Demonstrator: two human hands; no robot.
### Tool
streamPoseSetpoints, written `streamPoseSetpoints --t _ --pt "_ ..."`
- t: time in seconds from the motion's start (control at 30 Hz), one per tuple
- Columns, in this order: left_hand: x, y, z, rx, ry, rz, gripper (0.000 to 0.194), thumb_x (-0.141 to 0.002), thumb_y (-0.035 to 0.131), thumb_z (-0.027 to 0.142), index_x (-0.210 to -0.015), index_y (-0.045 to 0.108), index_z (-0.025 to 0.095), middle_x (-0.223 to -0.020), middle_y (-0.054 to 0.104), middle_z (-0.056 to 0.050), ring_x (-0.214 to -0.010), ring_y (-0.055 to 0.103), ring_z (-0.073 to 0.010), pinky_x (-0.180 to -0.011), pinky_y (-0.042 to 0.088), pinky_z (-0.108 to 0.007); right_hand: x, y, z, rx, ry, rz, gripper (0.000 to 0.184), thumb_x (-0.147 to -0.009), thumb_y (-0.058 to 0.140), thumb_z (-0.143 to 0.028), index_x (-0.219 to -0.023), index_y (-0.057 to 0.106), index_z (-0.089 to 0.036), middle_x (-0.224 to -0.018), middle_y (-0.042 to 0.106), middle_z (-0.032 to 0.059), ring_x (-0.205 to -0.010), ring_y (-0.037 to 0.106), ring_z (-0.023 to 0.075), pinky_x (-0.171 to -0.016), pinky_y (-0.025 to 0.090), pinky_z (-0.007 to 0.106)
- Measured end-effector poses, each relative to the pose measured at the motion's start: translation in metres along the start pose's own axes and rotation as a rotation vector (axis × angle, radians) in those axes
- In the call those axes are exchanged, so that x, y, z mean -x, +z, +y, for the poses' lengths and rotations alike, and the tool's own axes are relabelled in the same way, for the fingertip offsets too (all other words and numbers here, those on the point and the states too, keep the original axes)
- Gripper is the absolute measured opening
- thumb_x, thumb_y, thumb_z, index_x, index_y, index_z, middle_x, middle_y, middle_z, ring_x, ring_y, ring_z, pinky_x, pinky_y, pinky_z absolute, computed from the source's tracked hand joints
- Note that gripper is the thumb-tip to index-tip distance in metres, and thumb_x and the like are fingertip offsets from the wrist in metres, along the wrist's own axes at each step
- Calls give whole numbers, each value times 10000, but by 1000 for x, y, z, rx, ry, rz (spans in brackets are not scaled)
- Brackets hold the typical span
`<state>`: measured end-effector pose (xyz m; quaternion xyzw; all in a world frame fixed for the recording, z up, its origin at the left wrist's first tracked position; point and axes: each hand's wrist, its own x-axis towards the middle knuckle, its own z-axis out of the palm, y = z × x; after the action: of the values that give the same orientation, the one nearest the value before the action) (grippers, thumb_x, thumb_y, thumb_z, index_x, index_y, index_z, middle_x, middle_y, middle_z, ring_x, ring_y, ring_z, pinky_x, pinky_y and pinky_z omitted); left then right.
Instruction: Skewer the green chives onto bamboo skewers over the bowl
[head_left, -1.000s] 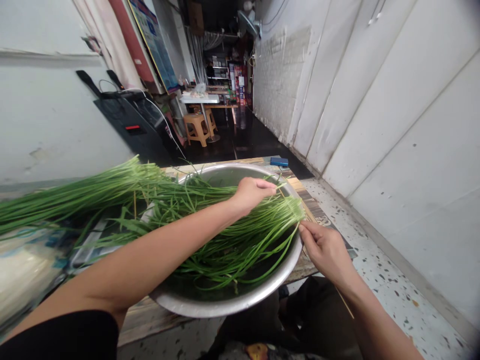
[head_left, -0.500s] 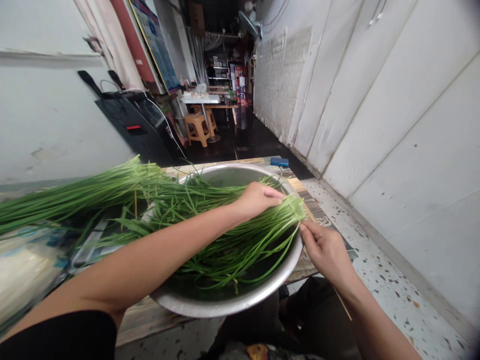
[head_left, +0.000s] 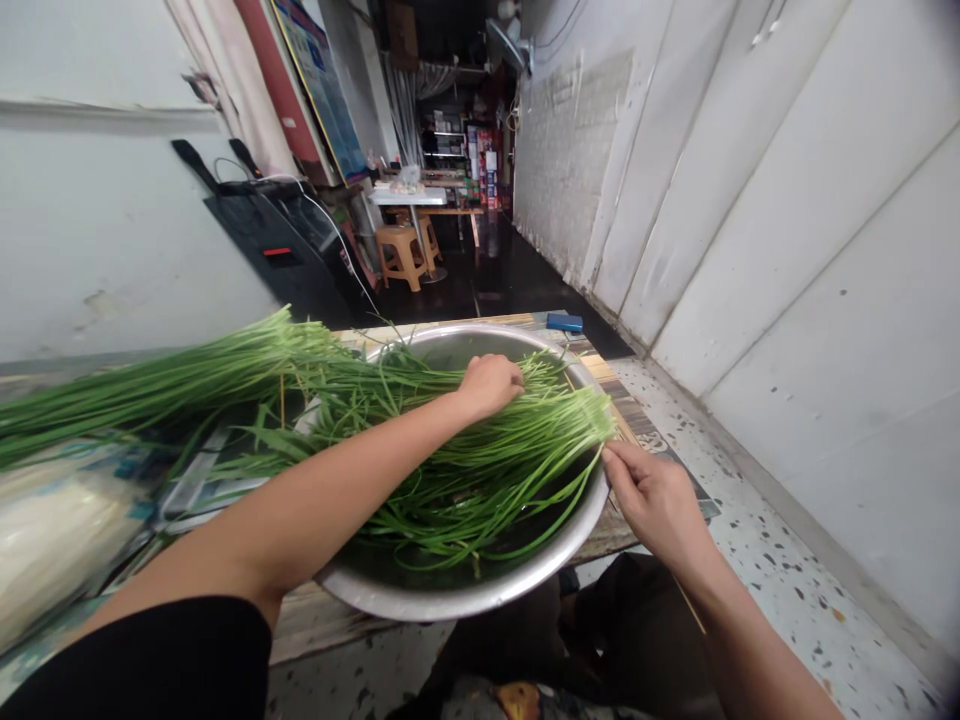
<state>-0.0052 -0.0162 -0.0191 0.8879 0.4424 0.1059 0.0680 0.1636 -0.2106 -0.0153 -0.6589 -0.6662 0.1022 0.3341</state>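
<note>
A large metal basin [head_left: 480,606] holds long, thin green chives [head_left: 480,500], their pale cut ends gathered toward the right rim. My left hand [head_left: 491,384] reaches over the basin, fingers curled down on the chives and partly hidden. At the right rim, my right hand [head_left: 651,492] is closed in a pinch beside the pale ends. A thin straw-coloured strand [head_left: 690,606] shows below that hand and lines up with its fingertips. Another bundle of chives [head_left: 187,375] lies left of the basin, pale ends toward it.
The basin stands on a wood-patterned table [head_left: 315,620]. A blue box [head_left: 564,322] lies by its far edge. Filled plastic packaging [head_left: 67,530] is at the left. Beyond are a black machine [head_left: 274,240], a stool [head_left: 401,255] and a white table [head_left: 409,196]. A wall runs along the right.
My left hand has moved left and back from the pale ends, onto the chives farther in. The right hand keeps its pinch at the rim. The view has shifted slightly.
</note>
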Motion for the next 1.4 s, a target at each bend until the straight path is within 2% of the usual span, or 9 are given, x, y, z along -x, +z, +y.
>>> streamPoseSetpoints --t 0.2,0.4,0.5,0.63,0.77,0.93,1.07,1.23,1.4 --pt "4 5 9 -68 180 31 234 -828 504 288 -939 706 250 -949 653 -77 -943 508 -237 -815 330 -354 0 0 0 -3 -1 1 331 -907 368 -344 -671 530 -179 -550 488 -12 -512 459 114 -537 326 217" --pt "2 1 8 -38 96 12 204 -774 578 315 -866 719 200 -889 662 -91 -883 541 -236 -801 366 -333 0 0 0 -1 13 -8 324 -907 374 -349 -691 546 -178 -546 476 -19 -509 453 110 -534 317 217" --pt "0 0 5 6 158 -11 186 -778 564 279 -818 731 207 -881 675 -81 -883 555 -227 -825 375 -324 0 0 0 3 10 -6 326 -908 373 -346 -679 535 -180 -537 459 -22 -504 445 109 -527 312 216" --pt "-3 8 1 29 214 -3 211 -792 546 284 -887 729 242 -931 682 -54 -913 559 -206 -863 382 -308 0 0 -1 18 0 5 316 -903 378 -342 -683 541 -183 -521 443 -28 -484 425 106 -511 306 214" --pt "-5 16 0 55 197 19 230 -802 523 281 -891 730 237 -926 683 -52 -923 562 -196 -889 384 -301 1 -1 -1 13 -2 2 324 -904 372 -347 -665 520 -185 -523 442 -26 -489 425 108 -513 306 216" --pt "-5 12 4 117 146 83 252 -779 485 213 -809 735 201 -851 692 -56 -839 586 -193 -813 416 -286 0 -1 -1 12 13 -9 316 -903 372 -347 -668 508 -186 -531 442 -28 -500 430 107 -520 303 216" --pt "-5 8 5 196 146 15 283 -769 474 198 -894 729 207 -910 704 -40 -843 609 -188 -780 424 -267 0 0 0 1 15 -15 315 -903 371 -350 -656 478 -188 -529 420 -32 -501 425 106 -525 299 215" --pt "-3 9 9 115 147 -12 267 -787 499 293 -924 720 232 -940 696 -62 -901 597 -233 -800 416 -343 0 -1 0 6 17 -28 314 -906 368 -348 -644 441 -190 -531 404 -33 -502 416 105 -531 298 215" --pt "-1 7 12 101 99 -5 188 -736 557 250 -811 728 228 -951 684 -66 -957 574 -263 -852 380 -423 0 -2 -1 12 7 -26 311 -904 367 -341 -643 444 -189 -527 414 -30 -501 423 107 -523 294 217"
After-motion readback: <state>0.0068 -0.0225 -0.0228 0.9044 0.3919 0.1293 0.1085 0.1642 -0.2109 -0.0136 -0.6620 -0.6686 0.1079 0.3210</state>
